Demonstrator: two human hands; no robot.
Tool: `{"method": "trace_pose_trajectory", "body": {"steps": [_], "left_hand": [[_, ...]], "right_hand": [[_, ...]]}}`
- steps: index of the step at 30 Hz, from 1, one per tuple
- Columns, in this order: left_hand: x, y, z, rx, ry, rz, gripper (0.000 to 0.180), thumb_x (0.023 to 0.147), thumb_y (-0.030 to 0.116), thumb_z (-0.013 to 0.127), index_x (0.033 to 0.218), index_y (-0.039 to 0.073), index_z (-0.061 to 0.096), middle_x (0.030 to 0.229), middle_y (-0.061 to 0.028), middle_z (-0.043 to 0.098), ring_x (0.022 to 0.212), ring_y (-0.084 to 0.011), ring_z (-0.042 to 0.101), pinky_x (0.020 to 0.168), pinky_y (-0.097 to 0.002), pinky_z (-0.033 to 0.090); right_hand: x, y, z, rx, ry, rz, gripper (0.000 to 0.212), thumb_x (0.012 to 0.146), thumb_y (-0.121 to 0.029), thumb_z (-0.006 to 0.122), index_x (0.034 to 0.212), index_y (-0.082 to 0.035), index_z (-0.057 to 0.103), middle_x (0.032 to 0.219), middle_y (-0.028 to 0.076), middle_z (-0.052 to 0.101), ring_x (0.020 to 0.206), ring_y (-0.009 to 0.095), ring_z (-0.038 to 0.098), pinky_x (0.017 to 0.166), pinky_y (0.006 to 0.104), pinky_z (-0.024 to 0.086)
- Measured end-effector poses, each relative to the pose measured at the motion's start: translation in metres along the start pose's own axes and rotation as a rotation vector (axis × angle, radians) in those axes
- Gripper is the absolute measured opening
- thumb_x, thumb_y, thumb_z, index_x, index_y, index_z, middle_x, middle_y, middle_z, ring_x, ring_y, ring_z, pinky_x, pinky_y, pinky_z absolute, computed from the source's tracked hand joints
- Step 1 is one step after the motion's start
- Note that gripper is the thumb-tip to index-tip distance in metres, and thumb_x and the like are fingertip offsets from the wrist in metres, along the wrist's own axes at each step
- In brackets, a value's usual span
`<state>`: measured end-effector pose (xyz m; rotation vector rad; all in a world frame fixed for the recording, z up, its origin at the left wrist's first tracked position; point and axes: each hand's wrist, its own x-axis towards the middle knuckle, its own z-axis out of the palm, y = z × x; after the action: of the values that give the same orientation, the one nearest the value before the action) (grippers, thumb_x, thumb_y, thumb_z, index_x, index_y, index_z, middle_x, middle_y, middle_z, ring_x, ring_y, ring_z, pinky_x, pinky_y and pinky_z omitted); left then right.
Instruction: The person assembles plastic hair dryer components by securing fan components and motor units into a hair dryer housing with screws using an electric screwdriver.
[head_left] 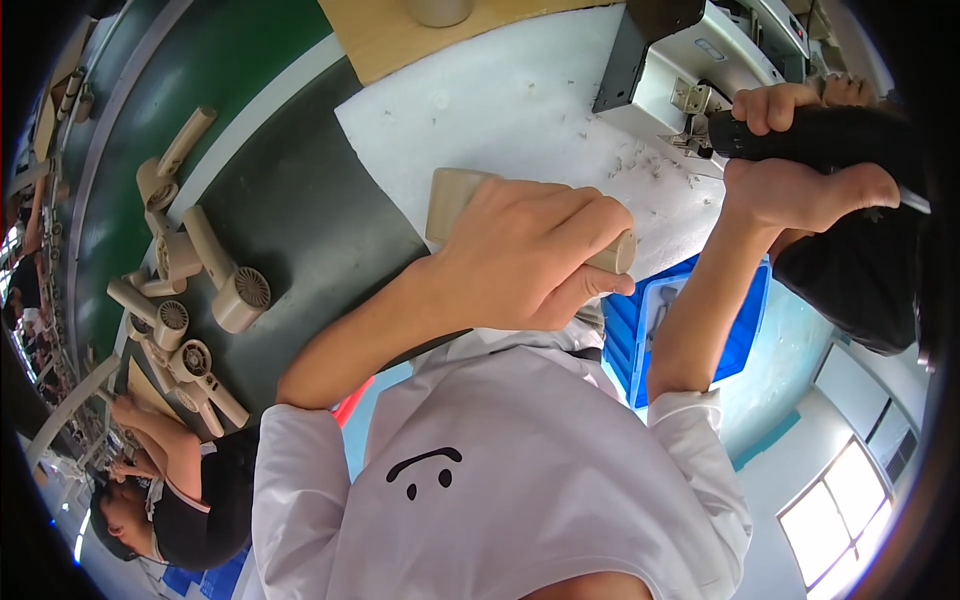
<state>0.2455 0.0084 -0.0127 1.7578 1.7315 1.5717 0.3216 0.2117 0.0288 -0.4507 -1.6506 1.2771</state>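
My left hand [540, 250] is closed around a beige handheld fan body [455, 200], over the white sheet [480, 110]. One end of the body shows to the left of the knuckles, and a narrow end pokes out past the thumb. At the right, my right hand [785, 190] is raised and wrapped round a black power screwdriver [815, 135]. The screwdriver lies roughly level, next to a black-and-white box-shaped screw feeder [700, 65]. Small screws [645, 165] are scattered over the sheet near it.
Several beige handheld fans [240, 295] lie on the dark mat [330, 190] and by the green conveyor belt [240, 55] at left. A blue crate [735, 345] stands below my right forearm. A co-worker [190, 490] sits at lower left; dark clothing [850, 280] shows at right.
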Motion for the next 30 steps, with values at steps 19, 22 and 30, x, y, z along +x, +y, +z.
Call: {"method": "trace_pose_trajectory", "body": {"steps": [19,22,30], "left_hand": [[-0.002,-0.001,0.002,-0.011,0.088,0.017,0.031,0.069,0.021,0.078,0.087,0.005,0.060,0.065,-0.0049,0.056,0.049,-0.0213,0.051,0.043,-0.0274,0.038],[-0.002,-0.002,0.000,0.003,0.066,0.015,0.032,0.069,0.021,0.078,0.088,0.004,0.060,0.066,-0.0054,0.057,0.050,-0.0216,0.051,0.044,-0.0276,0.038],[0.001,0.003,-0.005,0.019,0.033,-0.045,0.027,0.069,0.017,0.075,0.088,0.005,0.061,0.066,-0.0055,0.059,0.050,-0.0220,0.053,0.045,-0.0288,0.040]], "right_hand": [[-0.064,-0.069,0.000,0.818,-0.204,0.032,0.050,0.080,-0.046,0.051,0.105,-0.003,0.055,0.063,-0.005,0.047,0.053,0.006,0.044,0.056,0.0231,0.037],[-0.064,-0.065,0.001,0.812,-0.237,0.051,0.048,0.082,-0.045,0.050,0.106,-0.003,0.055,0.063,-0.004,0.047,0.053,0.006,0.044,0.056,0.0229,0.036],[-0.064,-0.058,0.008,0.892,-0.276,0.048,0.050,0.084,-0.051,0.053,0.105,-0.006,0.055,0.061,-0.005,0.046,0.054,0.006,0.044,0.055,0.0213,0.035]]}}
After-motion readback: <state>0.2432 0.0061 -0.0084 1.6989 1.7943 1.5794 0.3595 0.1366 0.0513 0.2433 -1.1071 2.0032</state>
